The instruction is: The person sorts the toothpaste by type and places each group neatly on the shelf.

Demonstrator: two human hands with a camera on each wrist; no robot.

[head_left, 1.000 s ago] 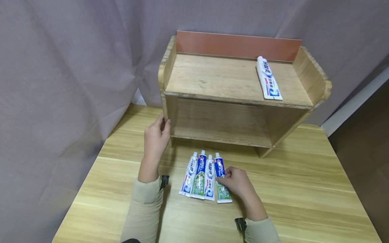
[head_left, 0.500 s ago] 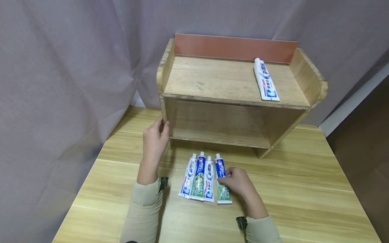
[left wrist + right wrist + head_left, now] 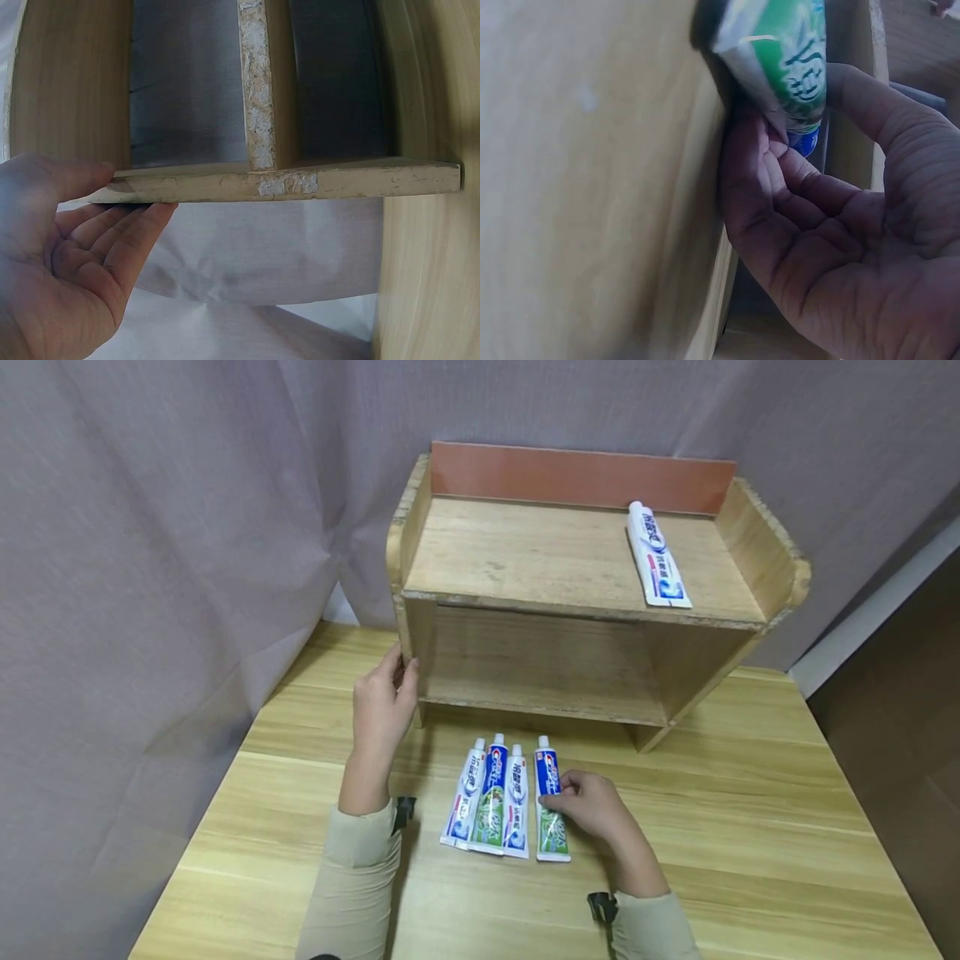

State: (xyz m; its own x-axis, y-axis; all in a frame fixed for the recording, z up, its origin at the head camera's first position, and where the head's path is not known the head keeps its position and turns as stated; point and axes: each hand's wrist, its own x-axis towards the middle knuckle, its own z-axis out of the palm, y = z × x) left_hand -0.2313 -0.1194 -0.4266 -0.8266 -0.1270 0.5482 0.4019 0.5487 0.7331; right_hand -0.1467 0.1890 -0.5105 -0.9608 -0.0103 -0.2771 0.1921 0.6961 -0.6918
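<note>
My left hand (image 3: 381, 706) grips the front edge of the left side panel of a small wooden shelf (image 3: 517, 547). In the left wrist view its thumb lies on one face of that panel (image 3: 217, 184), its fingers on the other. My right hand (image 3: 596, 810) pinches a blue-and-green toothpaste tube (image 3: 548, 770) between thumb and fingers, cap pointing at the shelf. Just left of it lie three more tubes side by side: a white one (image 3: 467, 797), a blue-and-green one (image 3: 492, 793) and another white one (image 3: 516, 802). The right wrist view shows the held tube's green end (image 3: 791, 56) close up.
On the shelf's upper board, toward the right, lies a white toothpaste tube (image 3: 656, 560). A reddish-brown strip (image 3: 577, 475) forms the shelf's back. Behind the wooden table (image 3: 750, 827) hangs a grey cloth (image 3: 187, 527); a dark brown surface (image 3: 892, 718) stands at the right.
The held tube's cap end has swung slightly right, so the tube lies straighter, and my right hand has shifted a little right with it. My left hand keeps its hold on the shelf.
</note>
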